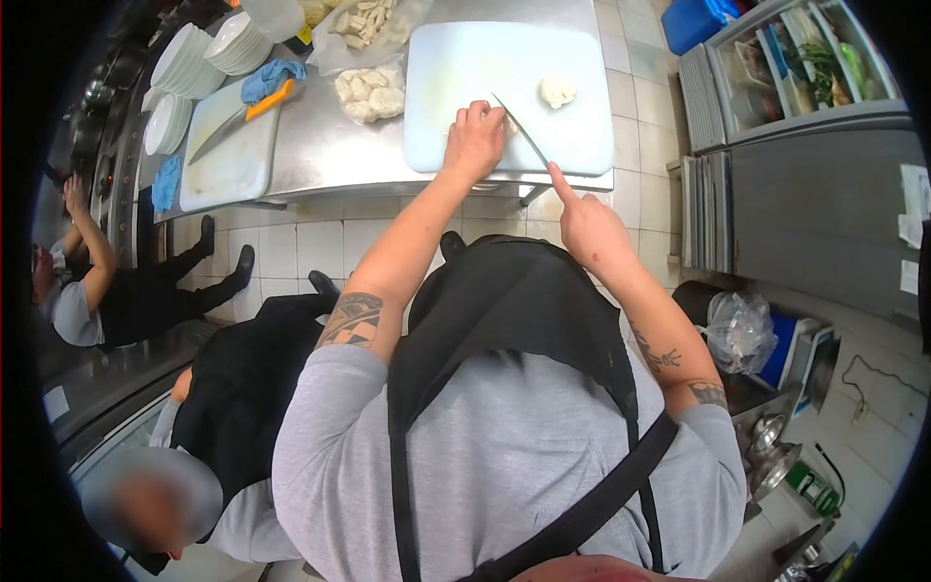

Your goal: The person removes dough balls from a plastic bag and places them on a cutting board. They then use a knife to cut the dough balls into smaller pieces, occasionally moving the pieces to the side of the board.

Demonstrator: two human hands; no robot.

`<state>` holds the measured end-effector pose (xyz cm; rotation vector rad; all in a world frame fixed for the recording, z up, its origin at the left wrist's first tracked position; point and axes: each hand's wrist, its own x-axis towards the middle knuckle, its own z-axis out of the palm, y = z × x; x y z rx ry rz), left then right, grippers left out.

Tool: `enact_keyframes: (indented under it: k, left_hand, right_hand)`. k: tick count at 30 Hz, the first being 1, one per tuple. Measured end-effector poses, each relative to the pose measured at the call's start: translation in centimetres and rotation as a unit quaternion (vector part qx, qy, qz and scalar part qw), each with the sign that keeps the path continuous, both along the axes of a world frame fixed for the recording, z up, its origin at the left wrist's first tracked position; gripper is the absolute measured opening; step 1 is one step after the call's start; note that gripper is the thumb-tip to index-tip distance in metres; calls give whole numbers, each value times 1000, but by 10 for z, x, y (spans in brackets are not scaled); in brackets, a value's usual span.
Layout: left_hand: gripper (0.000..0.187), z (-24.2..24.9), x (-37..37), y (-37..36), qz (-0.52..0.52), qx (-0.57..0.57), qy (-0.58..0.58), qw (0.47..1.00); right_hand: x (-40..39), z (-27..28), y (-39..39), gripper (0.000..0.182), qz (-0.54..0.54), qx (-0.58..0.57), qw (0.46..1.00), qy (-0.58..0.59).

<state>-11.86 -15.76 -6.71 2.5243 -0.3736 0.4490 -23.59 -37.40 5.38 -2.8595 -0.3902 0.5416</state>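
Observation:
On a white cutting board point(456, 58), my left hand point(476, 142) has its fingers curled down over a pale piece that is mostly hidden beneath them. My right hand point(589, 225) grips a knife point(522, 131), its index finger stretched along the back of the blade. The blade slants up and left, its tip just right of my left fingers. A whitish lump point(558, 93) lies apart on the right side of the board. Left of the board, a plastic bag point(371, 94) holds several pale pieces.
A second board point(233, 160) at the left bears an orange-handled knife point(270, 100) and a blue cloth point(272, 80). Stacked white plates point(181, 60) stand behind it. Another person point(257, 388) is close on my left, one more point(107, 281) farther left. An open fridge drawer point(805, 63) is at the right.

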Motion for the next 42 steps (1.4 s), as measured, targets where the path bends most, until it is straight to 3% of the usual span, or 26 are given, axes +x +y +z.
enact_keyframes:
  k: [5, 14, 20, 24, 35, 38, 42]
  left_hand:
    - [26, -3, 1, 2, -3, -26, -16, 1000]
    - [27, -9, 0, 7, -16, -67, -12, 998]
    - [26, -12, -1, 9, -16, -66, -26, 997]
    - [25, -12, -1, 4, 1, -43, -22, 999]
    - [25, -13, -4, 5, -3, -64, -16, 998]
    - [25, -7, -1, 5, -10, -79, -24, 997]
    - [26, -10, -4, 7, -18, -92, -27, 995]
  right_hand:
    - [-4, 1, -1, 84, 0, 4, 1000, 31]
    - [13, -52, -11, 81, -10, 44, 997, 57]
    - [15, -32, -20, 76, -33, 66, 997, 6]
    - [3, 3, -9, 78, -18, 33, 999, 20]
    - [11, 15, -11, 82, 3, 7, 997, 74]
    - [18, 3, -15, 83, 50, -25, 994, 89]
    - [23, -36, -17, 85, 34, 11, 995, 90]
